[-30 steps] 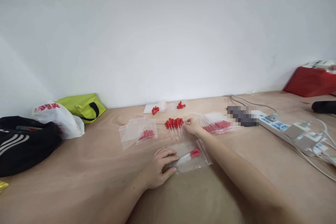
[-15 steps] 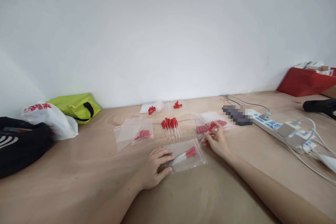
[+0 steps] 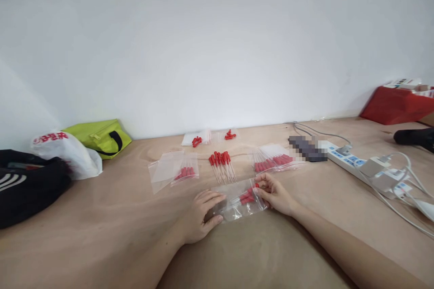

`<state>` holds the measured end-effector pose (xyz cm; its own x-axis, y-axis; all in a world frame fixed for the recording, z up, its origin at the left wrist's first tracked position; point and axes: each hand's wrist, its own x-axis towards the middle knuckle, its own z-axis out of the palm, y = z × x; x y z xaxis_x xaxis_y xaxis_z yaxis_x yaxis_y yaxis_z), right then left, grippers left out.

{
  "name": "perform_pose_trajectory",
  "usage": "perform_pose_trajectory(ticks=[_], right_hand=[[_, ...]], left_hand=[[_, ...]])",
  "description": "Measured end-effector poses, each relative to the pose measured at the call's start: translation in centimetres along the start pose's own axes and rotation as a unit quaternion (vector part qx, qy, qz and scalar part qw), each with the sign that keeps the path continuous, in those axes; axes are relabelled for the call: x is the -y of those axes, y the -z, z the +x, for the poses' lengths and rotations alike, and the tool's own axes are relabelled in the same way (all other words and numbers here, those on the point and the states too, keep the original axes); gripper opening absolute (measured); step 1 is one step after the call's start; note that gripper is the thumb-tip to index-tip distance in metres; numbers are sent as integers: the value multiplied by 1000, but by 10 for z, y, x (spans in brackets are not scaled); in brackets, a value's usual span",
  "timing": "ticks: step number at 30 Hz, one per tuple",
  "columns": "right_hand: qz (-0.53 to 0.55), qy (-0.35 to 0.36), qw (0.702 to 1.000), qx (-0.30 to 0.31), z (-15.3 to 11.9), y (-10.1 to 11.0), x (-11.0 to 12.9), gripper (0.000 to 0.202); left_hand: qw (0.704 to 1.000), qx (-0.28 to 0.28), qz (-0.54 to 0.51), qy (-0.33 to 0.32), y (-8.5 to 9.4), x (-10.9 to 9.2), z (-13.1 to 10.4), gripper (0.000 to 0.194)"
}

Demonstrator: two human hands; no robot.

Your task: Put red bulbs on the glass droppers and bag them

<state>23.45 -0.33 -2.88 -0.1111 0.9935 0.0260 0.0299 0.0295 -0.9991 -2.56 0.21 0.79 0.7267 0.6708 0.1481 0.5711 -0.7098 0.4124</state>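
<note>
On the table before me lies a clear zip bag (image 3: 232, 213) holding droppers with red rubber bulbs. My left hand (image 3: 201, 216) is curved around the bag's left end, thumb and fingers on either side of it. At the opposite end, my right hand (image 3: 273, 193) pinches a dropper (image 3: 257, 185) by its red bulb. The dropper's stem lies in the bag; fingers partly hide the bulb. Beyond the bag is a pile of loose droppers (image 3: 220, 162). Filled bags of droppers (image 3: 274, 160) lie to the right, and another bag with droppers (image 3: 186, 171) to the left.
Small bags with red bulbs (image 3: 196, 141) lie near the wall. A power strip (image 3: 346, 159) with chargers and cables, beside a blurred dark phone-like object (image 3: 307, 149), occupies the right. Leftward are a black bag (image 3: 34, 194), white plastic bag (image 3: 68, 156) and lime pouch (image 3: 98, 137).
My right hand has moved left and toward me, bringing the dropper from beside the filled bags into the open end of the zip bag. My left hand stays in place.
</note>
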Motion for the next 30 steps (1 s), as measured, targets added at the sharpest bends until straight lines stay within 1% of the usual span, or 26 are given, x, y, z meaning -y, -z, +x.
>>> perform_pose_trajectory(ticks=[2, 5, 7, 9, 11, 13, 15, 16, 18, 20, 21, 22, 25, 27, 30], right_hand=[[-8, 13, 1000, 18, 1, -1, -1, 35], [-25, 41, 999, 15, 4, -3, -1, 33], [-53, 35, 998, 17, 6, -3, -1, 33], [-90, 20, 995, 44, 7, -3, 0, 34], [-115, 13, 991, 72, 8, -2, -1, 40], [-124, 15, 989, 77, 9, -2, -1, 43], [-126, 27, 990, 57, 10, 1, 0, 40], [-133, 39, 990, 32, 11, 2, 0, 36], [-160, 72, 984, -45, 16, 5, 3, 28], [-198, 100, 967, -125, 26, 6, 8, 20], [-219, 105, 959, -145, 33, 4, 11, 16], [-237, 107, 953, -152, 40, 0, 15, 13], [-272, 78, 950, -133, 68, -19, 25, 5], [-278, 63, 949, -138, 86, -35, 29, 8], [-287, 29, 945, -153, 108, -54, 29, 18]], left_hand=[[1000, 6, 0, 1, 0, 0, 0, 40], [1000, 6, 2, 3, 1, -1, 1, 41], [1000, 0, 2, 3, 1, -1, 0, 40], [1000, -3, 0, 0, 0, 0, 0, 40], [1000, -3, -2, -2, -1, 1, 0, 40], [1000, -2, -3, -3, -2, 2, 0, 40], [1000, 1, -4, -4, -2, 2, 0, 40], [1000, 1, -5, -3, -1, 2, 0, 40], [1000, 0, -7, -3, -1, 1, 0, 39], [1000, -5, -11, -6, 0, 1, 0, 38], [1000, -7, -13, -9, 0, 1, 0, 37], [1000, -9, -15, -12, 0, 1, 0, 36], [1000, -14, -17, -21, -1, 2, 1, 35], [1000, -14, -18, -22, -2, 3, 1, 35], [999, -14, -22, -24, -4, 4, 1, 35]])
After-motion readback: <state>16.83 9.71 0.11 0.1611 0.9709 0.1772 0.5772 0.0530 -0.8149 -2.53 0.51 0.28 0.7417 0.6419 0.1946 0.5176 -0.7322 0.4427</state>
